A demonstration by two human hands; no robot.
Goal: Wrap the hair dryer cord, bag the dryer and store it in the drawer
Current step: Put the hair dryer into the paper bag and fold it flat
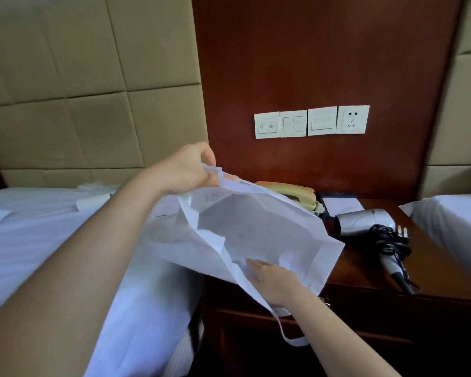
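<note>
The left hand [191, 170] pinches the rim of a crumpled white fabric bag [269, 227], the right hand [272, 278] rests straight-fingered in its mouth, and the silver hair dryer [365, 219], black cord [389, 240] bundled, lies nearby.

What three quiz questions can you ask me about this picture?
1. True or false: the hair dryer is already inside the white bag.
2. Pick one: the dryer lies on A) the bed, B) the nightstand, C) the floor.
3. Fill the gap: the black cord is wound round the dryer's ____.

Key: 1 false, it lies outside the bag. 2 B. 3 handle.
</note>
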